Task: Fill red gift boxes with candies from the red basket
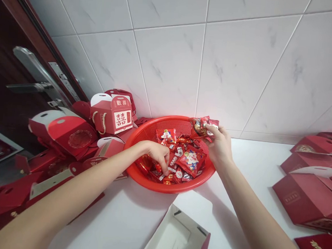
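A red plastic basket holds a pile of small wrapped candies and snack packets. My left hand reaches into it with bent fingers pressed down among the candies; what its fingertips grip, if anything, is hidden. Above the basket's right rim, my right hand is closed on several red candy packets, held between thumb and fingers. In front of the basket lies an opened gift box, its white inside facing up and its flap spread toward the basket.
Folded red gift boxes crowd the left side, beside a dark door with a metal handle. More closed red boxes stand along the right. A tiled wall rises right behind the white tabletop.
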{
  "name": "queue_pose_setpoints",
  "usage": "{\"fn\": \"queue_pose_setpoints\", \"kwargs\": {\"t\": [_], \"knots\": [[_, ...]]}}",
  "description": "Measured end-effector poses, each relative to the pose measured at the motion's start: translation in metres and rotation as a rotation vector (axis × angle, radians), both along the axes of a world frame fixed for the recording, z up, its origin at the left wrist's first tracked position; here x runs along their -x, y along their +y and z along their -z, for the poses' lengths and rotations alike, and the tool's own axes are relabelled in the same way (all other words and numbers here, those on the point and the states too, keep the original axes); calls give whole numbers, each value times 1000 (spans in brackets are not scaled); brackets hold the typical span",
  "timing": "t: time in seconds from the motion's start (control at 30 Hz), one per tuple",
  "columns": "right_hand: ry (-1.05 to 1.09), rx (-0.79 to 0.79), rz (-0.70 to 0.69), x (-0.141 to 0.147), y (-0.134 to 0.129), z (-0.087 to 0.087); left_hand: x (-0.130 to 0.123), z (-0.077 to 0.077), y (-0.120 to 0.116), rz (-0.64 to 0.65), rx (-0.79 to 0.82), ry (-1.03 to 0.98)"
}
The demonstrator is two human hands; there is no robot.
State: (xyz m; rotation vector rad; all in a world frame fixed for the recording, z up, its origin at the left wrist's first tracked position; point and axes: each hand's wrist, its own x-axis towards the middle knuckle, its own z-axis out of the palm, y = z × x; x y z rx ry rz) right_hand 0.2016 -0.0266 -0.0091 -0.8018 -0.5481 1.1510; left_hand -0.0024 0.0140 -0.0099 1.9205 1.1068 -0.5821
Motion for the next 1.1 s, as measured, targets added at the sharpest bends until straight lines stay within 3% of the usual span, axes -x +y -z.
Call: {"fn": "queue_pose_setpoints", "kwargs": {"t": [0.1,0.17,0.33,0.5,0.73,0.83,0.97,1.1], "knots": [[1,-3,-5,-1,1,2,-9,-1,-9,-24,-276,110],[-10,-6,-3,-1,2,3,-13,-2,-13,-19,-338,109],[-31,-18,-6,-2,3,3,-17,-4,-13,52,-84,-6],[-23,-9,-9,-1,2,2,-26,-2,-11,95,54,33],[-21,-18,-2,-1,0,1,-50,6,-16,114,-137,-103],[-24,-23,-11,-1,0,1,-50,13,-7,31,-304,-253],[-1,-16,-5,0,0,0,-40,17,16,-249,-586,-469],[3,-17,-9,0,-1,-1,-29,13,31,-322,-646,-407]]}}
